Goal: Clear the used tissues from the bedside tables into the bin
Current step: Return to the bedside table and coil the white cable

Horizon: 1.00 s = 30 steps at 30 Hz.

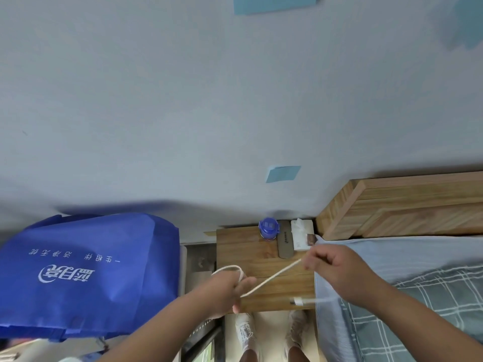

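Observation:
A wooden bedside table (244, 248) stands against the wall, between a blue bag and the bed. Over it, my left hand (230, 290) grips a looped white cable (271, 276), with a loop sticking out above the fingers. My right hand (332, 267) pinches the same cable further along, holding it taut in a diagonal line. The cable's plug end (298, 300) lies at the table's front edge. A white tissue box (302, 232) with a tissue poking out sits at the table's back right. No loose used tissue or bin shows in view.
A blue-lidded bottle (269, 228) and a dark flat case (285, 242) stand at the back of the table. A large blue fabric bag (88, 270) fills the left. The bed (423, 291) with plaid bedding and a wooden headboard (407, 205) lies right. My feet (245, 333) are below.

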{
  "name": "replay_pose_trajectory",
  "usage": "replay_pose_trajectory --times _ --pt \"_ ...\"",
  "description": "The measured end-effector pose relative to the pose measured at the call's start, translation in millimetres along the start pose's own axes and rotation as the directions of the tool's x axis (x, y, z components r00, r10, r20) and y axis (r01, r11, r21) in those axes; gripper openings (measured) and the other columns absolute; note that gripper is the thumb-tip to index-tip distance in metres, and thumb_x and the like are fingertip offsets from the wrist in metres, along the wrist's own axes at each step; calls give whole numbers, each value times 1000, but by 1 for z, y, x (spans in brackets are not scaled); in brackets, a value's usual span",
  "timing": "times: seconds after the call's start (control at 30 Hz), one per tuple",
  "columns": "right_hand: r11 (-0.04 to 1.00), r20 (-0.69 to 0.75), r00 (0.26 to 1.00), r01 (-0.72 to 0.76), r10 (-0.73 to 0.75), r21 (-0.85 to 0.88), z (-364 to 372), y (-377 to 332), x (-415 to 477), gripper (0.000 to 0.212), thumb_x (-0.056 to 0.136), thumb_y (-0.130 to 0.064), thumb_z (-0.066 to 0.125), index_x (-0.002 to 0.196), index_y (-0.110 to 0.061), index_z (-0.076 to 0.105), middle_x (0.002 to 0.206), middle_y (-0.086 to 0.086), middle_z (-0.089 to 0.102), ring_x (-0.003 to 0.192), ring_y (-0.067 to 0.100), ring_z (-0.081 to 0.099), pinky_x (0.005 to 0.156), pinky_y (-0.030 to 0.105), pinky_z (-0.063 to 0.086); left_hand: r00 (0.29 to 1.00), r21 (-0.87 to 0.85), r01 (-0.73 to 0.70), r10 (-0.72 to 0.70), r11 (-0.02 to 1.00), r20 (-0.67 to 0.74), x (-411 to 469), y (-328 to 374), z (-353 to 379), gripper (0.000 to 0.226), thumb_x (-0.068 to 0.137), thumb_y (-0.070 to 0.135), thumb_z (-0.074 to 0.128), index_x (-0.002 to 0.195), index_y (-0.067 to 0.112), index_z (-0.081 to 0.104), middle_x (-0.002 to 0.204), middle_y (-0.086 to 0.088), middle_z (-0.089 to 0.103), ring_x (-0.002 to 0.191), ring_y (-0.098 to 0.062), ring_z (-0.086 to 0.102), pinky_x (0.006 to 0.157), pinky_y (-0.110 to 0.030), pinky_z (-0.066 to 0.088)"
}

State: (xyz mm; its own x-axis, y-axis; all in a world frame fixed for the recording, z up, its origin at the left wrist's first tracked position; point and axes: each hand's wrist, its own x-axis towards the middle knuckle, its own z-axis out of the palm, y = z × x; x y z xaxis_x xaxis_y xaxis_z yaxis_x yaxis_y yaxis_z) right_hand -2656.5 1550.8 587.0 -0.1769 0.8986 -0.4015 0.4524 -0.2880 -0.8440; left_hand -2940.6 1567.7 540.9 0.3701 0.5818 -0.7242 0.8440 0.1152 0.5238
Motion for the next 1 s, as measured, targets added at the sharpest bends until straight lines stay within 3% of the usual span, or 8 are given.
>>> replay_pose_trajectory --times 0.17,0.3,0.47,0.53,0.6,0.7,0.9,1.0 --pt "999 -336 941 -21 36 48 -1 11 28 29 102 -25 61 76 -22 73 50 -8 47 49 3 41 54 24 36 947 -679 -47 249 733 205 -21 35 -6 74 98 79 38 84 18 79 53 5 60 44 -8 42 45 -18 34" --pt "985 -124 992 -43 22 -170 9 25 28 31 104 -39 54 80 -25 68 58 1 54 54 6 44 58 31 37 890 -960 -118 456 253 11 -28 74 -18 41 100 51 59 96 16 81 60 2 69 37 -6 48 41 -18 40" --pt "959 39 997 74 -66 -274 51 15 8 40 104 -55 39 83 -29 61 61 -11 59 53 5 51 53 22 37 933 -939 -319 128 -127 -335 -11 106 -30 39 103 39 56 127 14 73 119 -6 81 93 -21 81 69 -27 65" --pt "956 89 991 118 -97 -270 65 5 1 38 104 -56 35 82 -34 57 69 -10 60 61 7 53 58 22 39 893 -893 -449 -15 -4 -449 -1 103 -26 31 110 32 53 137 21 64 133 4 75 117 -19 75 90 -27 63" --pt "957 118 988 131 -103 -257 72 -4 -2 35 103 -54 34 81 -35 53 68 -17 58 61 6 51 56 21 35 828 -771 -514 -19 376 -561 5 97 -18 29 113 31 45 138 31 60 137 12 71 124 -6 69 103 -20 55" --pt "938 157 984 126 -78 -322 67 -10 -1 32 104 -47 41 77 -32 47 72 -22 57 63 6 49 55 23 34 792 -489 -437 66 755 -607 9 77 -8 27 113 29 44 131 38 63 126 18 72 116 12 64 94 -3 45" --pt "848 172 982 154 -76 -507 29 -20 4 27 102 -42 51 77 -33 51 64 -7 54 61 7 47 57 24 33 916 113 -185 213 976 -341 6 51 -6 34 111 44 40 118 25 68 106 4 74 99 -16 68 92 -38 54" --pt "778 205 968 239 -144 -582 21 -30 8 22 100 -41 52 85 -27 59 66 -6 57 64 6 50 55 21 31 949 -10 -197 188 980 -255 -2 54 -2 51 109 57 35 95 21 69 84 7 72 79 -8 64 87 -39 54"
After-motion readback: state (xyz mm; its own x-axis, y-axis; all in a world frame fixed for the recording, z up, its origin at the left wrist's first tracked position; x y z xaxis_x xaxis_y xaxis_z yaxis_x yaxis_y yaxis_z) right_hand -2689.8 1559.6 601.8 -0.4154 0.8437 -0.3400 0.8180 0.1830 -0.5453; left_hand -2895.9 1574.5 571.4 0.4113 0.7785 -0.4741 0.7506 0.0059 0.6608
